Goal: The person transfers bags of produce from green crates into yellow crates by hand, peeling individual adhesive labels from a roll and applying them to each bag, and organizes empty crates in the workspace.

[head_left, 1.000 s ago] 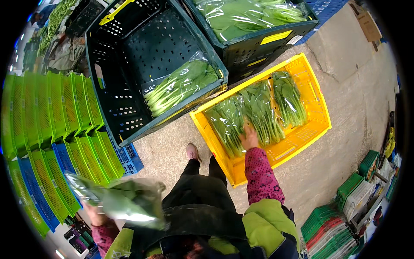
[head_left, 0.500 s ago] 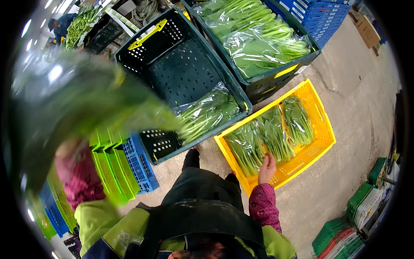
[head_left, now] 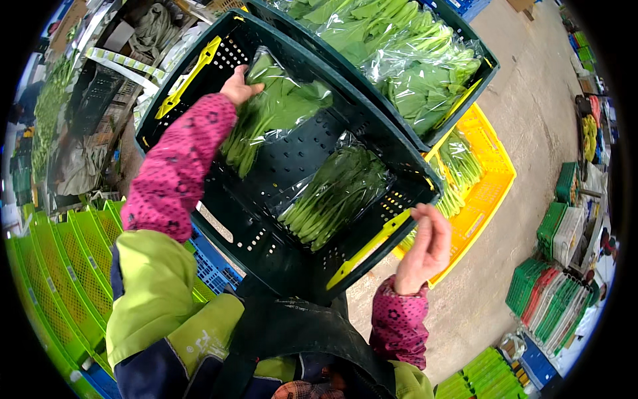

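A large dark green crate (head_left: 311,139) stands in front of me. Inside it, at the left end, my left hand (head_left: 240,88) grips the edge of a clear bag of leafy greens (head_left: 282,106), stems pointing toward me. Another bagged bunch of greens (head_left: 337,194) lies on the crate floor to the right. My right hand (head_left: 426,247) is raised just past the crate's right corner, near the yellow handle (head_left: 369,247). Its fingers are loosely bent with nothing between them. Below that hand is a yellow crate (head_left: 488,216) holding bagged greens (head_left: 460,165), partly hidden by the dark crate.
A second dark green crate (head_left: 490,66), heaped with bagged greens (head_left: 405,60), adjoins the first on its far side. Lime-green crates (head_left: 66,266) and a blue crate (head_left: 216,266) stand at the left. Stacked crates (head_left: 548,302) line the right side, beyond the concrete floor (head_left: 525,139).
My left hand has brought its bag of greens from the left into the dark crate. My right hand has lifted away from the yellow crate. My view has shifted, so the dark crate sits closer.
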`<state>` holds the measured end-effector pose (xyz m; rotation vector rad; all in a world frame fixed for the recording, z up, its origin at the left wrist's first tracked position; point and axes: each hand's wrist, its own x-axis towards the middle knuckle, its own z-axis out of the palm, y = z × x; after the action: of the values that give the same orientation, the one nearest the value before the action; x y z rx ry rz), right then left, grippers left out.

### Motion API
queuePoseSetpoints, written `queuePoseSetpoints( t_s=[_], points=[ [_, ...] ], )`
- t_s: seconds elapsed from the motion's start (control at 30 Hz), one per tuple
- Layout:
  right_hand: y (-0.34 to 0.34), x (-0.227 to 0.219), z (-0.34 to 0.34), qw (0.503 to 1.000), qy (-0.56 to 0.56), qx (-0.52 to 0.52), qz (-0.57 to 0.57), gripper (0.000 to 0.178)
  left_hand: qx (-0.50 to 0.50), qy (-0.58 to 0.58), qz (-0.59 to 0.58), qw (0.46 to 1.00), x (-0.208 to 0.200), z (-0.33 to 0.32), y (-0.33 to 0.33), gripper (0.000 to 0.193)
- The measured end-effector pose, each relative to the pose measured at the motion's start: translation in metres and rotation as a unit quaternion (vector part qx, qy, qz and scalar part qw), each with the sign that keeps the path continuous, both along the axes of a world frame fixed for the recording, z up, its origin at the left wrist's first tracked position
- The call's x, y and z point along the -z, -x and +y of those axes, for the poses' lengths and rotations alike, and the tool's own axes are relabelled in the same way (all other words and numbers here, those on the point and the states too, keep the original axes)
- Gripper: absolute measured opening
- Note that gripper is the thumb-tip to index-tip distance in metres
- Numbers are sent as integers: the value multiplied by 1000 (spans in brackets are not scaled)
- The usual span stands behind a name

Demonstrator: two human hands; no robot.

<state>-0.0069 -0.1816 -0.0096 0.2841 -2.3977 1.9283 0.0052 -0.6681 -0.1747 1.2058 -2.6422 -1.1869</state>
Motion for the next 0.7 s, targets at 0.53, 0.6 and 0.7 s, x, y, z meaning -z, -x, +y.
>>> queuePoseSetpoints(
  t_s=[0.53, 0.6, 0.7],
  points=[
    [-45, 43, -30, 994, -97, 50, 5, 12, 247, -101, -197, 943, 117, 248, -55, 47],
    [-46, 44, -28, 995, -76, 64, 5, 12, 241, -65, -180, 951, 77, 237, -38, 37],
    [-44, 44, -30, 995, -85, 56, 9, 12, 225, 15, -126, 966, 64, 208, -24, 33]
  ],
)
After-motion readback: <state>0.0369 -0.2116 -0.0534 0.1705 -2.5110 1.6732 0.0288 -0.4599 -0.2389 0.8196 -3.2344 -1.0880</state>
